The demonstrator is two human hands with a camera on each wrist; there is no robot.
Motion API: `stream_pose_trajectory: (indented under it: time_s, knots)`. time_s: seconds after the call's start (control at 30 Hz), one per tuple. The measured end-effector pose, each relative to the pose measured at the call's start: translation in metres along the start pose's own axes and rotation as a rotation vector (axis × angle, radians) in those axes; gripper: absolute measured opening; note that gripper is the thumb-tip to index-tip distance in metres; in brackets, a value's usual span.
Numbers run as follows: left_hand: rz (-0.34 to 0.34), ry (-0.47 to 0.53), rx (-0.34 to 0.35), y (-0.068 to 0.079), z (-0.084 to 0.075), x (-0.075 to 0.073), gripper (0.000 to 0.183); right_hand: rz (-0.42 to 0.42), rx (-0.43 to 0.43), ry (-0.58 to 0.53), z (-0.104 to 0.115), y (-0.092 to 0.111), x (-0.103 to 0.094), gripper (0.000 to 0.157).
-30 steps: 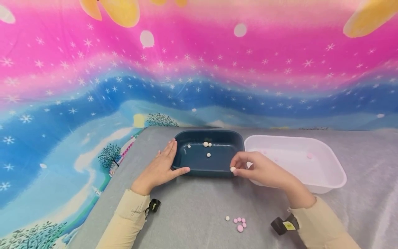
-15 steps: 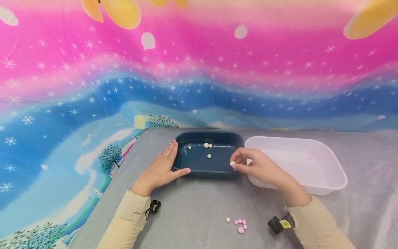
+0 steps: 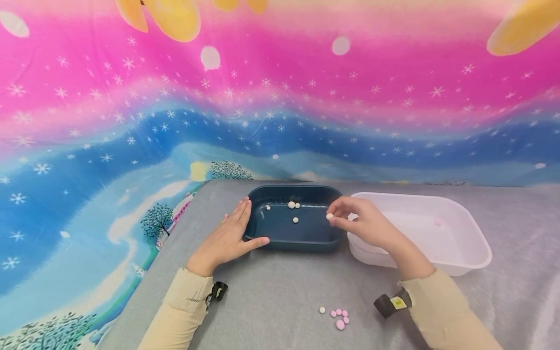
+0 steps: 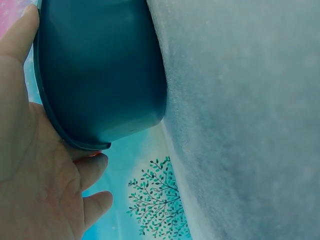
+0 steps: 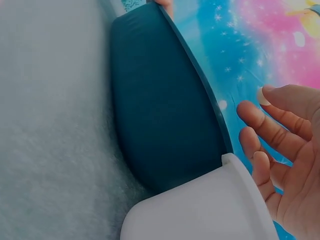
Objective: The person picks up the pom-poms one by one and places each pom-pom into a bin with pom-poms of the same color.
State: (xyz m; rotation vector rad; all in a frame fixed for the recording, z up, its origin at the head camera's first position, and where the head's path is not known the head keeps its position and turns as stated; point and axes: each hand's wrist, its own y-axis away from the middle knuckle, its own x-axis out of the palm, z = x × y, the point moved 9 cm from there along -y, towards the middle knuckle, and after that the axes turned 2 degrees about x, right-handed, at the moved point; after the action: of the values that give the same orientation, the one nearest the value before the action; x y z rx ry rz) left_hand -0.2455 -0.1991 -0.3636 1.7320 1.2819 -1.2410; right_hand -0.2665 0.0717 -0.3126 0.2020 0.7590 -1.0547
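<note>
My right hand pinches a small white ball between thumb and fingertips, over the right end of a dark teal basin. In the right wrist view the ball shows at the thumb tip, above the basin rims. My left hand lies with straight fingers against the teal basin's left end, its thumb along the front rim. The left wrist view shows its palm beside that rim. Inside the teal basin are several white balls of differing sizes.
Just right of the teal basin stands a white basin, with a pink ball inside. Nearer me on the grey cloth lie one white ball and several pink balls. Behind the table hangs a colourful printed cloth.
My right hand has risen and moved away from me with the white ball, from the teal basin's front right corner to over its right end. The left hand holds its place.
</note>
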Motion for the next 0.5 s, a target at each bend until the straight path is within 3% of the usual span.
stream_pose_trajectory:
  time_s: [0.5]
  knots:
    - [0.001, 0.006, -0.003, -0.001, 0.0, 0.0, 0.115, -0.061, 0.07, -0.011, -0.021, -0.014, -0.004, 0.014]
